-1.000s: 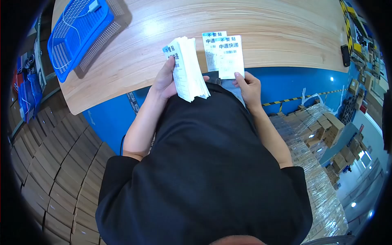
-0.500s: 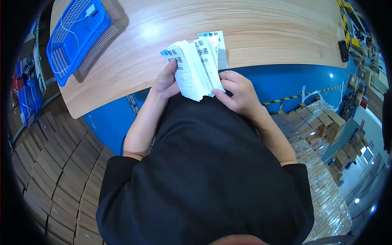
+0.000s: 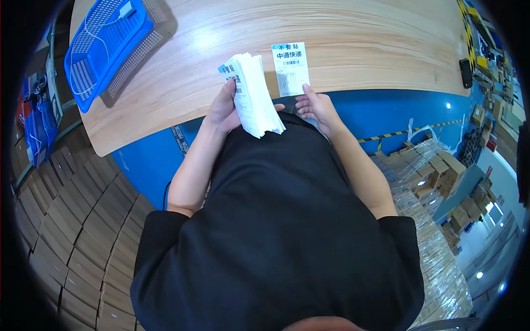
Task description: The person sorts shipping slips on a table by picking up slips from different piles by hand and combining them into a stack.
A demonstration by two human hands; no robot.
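Observation:
My left hand [image 3: 225, 110] grips a thick stack of printed white labels [image 3: 253, 96], its thumb on the front label and the sheets fanned slightly at the top. To the right, a printed label [image 3: 291, 69] lies flat at the table's front edge. My right hand [image 3: 320, 109] has its thumb on that label's lower right corner, with the other fingers curled below the table edge. Whether more labels lie under the flat one cannot be made out.
A blue plastic basket [image 3: 107, 47] holding a white cable and plug stands at the left of the wooden table [image 3: 375, 44]. A black object [image 3: 466, 73] lies at the right edge. Stacked cartons [image 3: 77, 243] and wrapped boxes [image 3: 436, 231] flank me below.
My right hand moved left to the stack, then back right to the flat label. The loose label it held at first now appears aligned with the one on the table.

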